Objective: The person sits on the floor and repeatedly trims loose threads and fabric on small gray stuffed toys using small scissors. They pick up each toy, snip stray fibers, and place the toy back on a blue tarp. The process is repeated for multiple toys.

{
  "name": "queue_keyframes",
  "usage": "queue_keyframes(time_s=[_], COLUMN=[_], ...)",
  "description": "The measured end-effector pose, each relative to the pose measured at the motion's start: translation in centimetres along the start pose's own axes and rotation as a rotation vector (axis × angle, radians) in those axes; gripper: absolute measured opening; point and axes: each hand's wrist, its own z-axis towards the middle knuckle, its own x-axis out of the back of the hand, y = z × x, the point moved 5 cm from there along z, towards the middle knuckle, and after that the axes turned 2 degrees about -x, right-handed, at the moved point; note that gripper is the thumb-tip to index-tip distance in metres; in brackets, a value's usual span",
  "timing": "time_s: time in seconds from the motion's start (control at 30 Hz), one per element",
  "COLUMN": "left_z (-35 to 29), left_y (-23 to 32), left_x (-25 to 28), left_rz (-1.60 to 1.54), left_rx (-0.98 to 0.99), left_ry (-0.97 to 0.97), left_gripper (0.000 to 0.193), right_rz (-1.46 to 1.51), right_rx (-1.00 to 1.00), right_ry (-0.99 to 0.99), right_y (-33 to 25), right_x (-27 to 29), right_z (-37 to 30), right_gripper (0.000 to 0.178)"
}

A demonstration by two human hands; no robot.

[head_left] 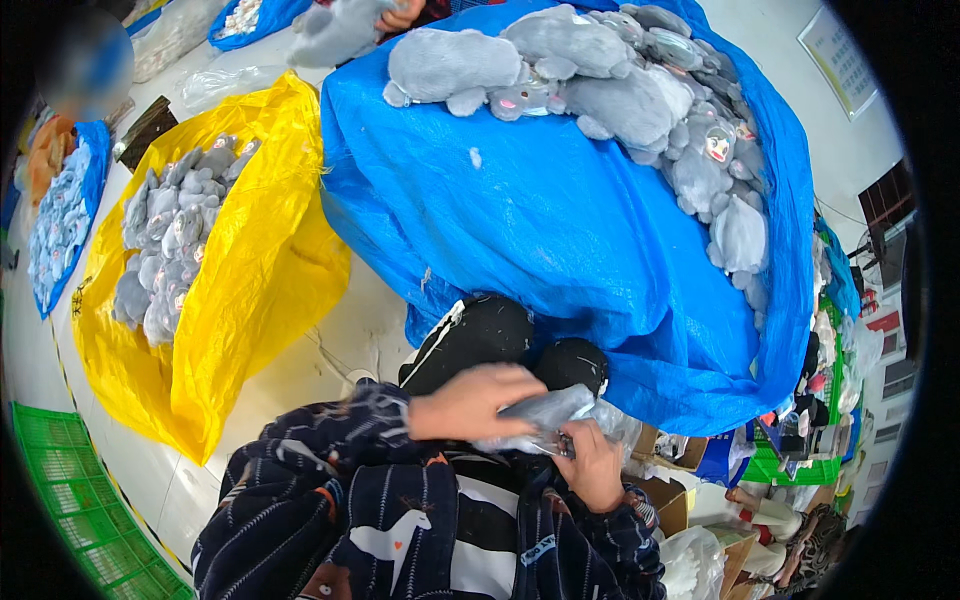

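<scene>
Above my lap, both hands work on a small grey plush toy (552, 408) that has a shiny, clear-plastic look. My left hand (478, 402) lies over its left end, blurred by motion, with the fingers partly hidden. On the other side, my right hand (592, 462) pinches the toy's lower right edge between thumb and fingers. Just beyond my knees spreads a big blue sack (500, 220), with several grey plush toys (635, 105) heaped along its far and right sides. Some of those toys show a printed face patch.
At left stands an open yellow sack (260, 270) full of smaller grey plush pieces (175, 235). A green plastic crate (85, 510) sits at lower left. Across the blue sack, another person's hand (402, 15) holds a grey plush (335, 32). Cardboard boxes (668, 500) stand at my right.
</scene>
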Motion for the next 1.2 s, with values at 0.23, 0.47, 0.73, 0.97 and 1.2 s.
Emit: queue_keyframes(time_s=[0.23,0.47,0.73,0.97,1.2], left_z=[2.7,8.4,5.8,2.2,18.5], left_y=[-6.0,-14.1,-19.1,-6.4,-4.0], left_x=[26.4,39.3,43.3,33.7,5.5], left_rz=[1.087,1.384,1.391,1.155,0.861], left_rx=[0.021,0.243,0.318,-0.138,-0.252], left_ry=[0.913,0.71,0.773,0.982,0.042], left_gripper=[0.067,0.065,0.044,0.037,0.043], right_rz=[0.037,0.181,0.179,0.207,0.195], right_rx=[-0.068,-0.099,-0.098,-0.089,-0.091], right_ry=[0.195,0.176,0.138,0.247,0.358], right_y=[1.3,1.2,1.7,2.4,2.0], right_x=[-0.6,-1.6,-0.9,-1.0,-1.4], right_z=[-1.5,-0.4,-0.4,-1.3,-1.5], right_gripper=[0.037,0.035,0.041,0.037,0.03])
